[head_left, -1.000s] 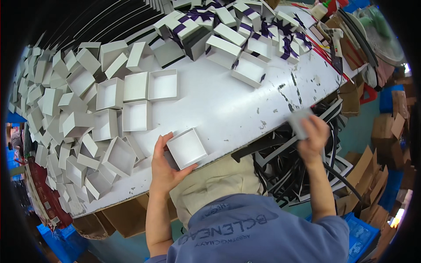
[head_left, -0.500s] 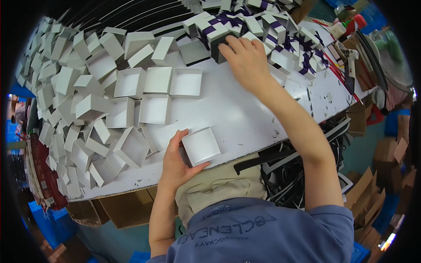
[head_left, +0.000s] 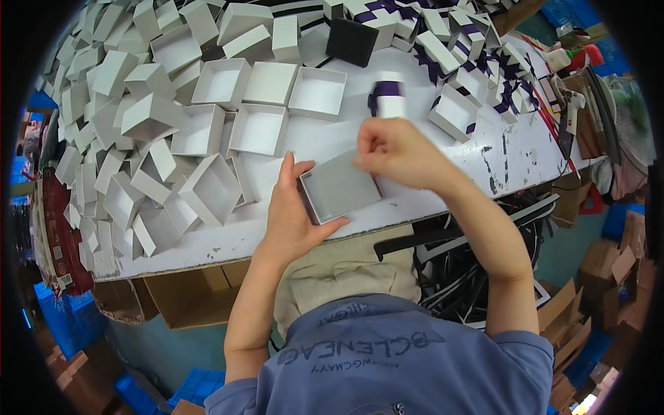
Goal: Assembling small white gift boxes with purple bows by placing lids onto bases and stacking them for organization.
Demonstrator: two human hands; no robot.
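The fingers [head_left: 289, 181] of the left hand [head_left: 294, 220] lie spread along the left side of a shallow grey-white box tray [head_left: 340, 187], with the thumb hooked under its near corner, so the hand clasps the tray from the left and steadies it flat on the bench [head_left: 443, 166] at its front edge. The tray's open side faces up and it sits slightly turned, one corner toward the person.

The right hand [head_left: 395, 151] is just beyond the tray's far right corner, its fingers curled together into a loose fist. Whether they pinch something small cannot be told; the hand is somewhat blurred. It hovers over the tray's upper right edge, touching or nearly touching it.

Just past the right hand's knuckles stands a small white box wrapped with a dark purple band [head_left: 387, 98], apart from the hand. Further back lies a black square lid [head_left: 352, 41]. To the right is a cluster of white boxes with purple ribbon [head_left: 477, 76], some open.

Left of the tray, several open white trays [head_left: 259, 128] are set in neat rows, and beyond them a large heap of empty white boxes [head_left: 117, 117] tumbles across the bench's left end. The person's grey-blue shirt [head_left: 387, 360] fills the lower edge, with brown cartons [head_left: 609, 270] on the floor to the right.
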